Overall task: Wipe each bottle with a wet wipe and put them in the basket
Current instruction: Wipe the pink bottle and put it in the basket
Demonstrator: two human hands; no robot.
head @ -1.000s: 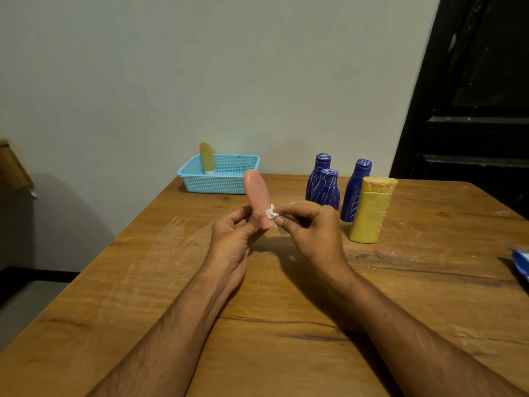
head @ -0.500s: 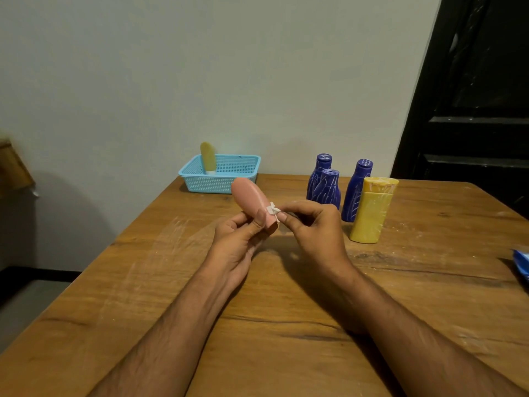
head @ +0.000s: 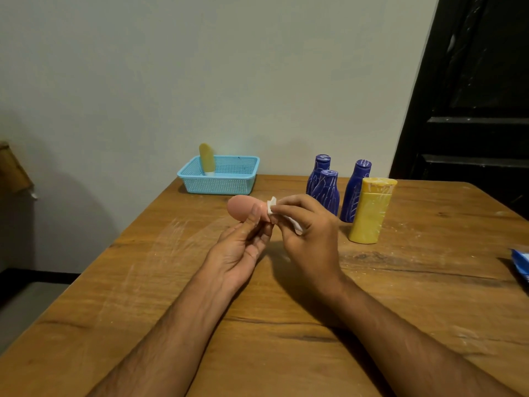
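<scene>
Right now my left hand pinches the pink bottle between thumb and fingers, above the table, while my right hand pinches the wet wipe against the bottle's right end. The bottle's long axis runs roughly level, left to right, its rounded end pointing left and slightly away from me, toward the blue basket. That basket sits at the table's far edge, beyond the left hand, so I judge the left hand is the nearer one for the drop. One yellow tube already stands in it. Just right of my right hand wait three dark blue bottles and a yellow bottle, all upright. A blue packet shows at the right edge.
</scene>
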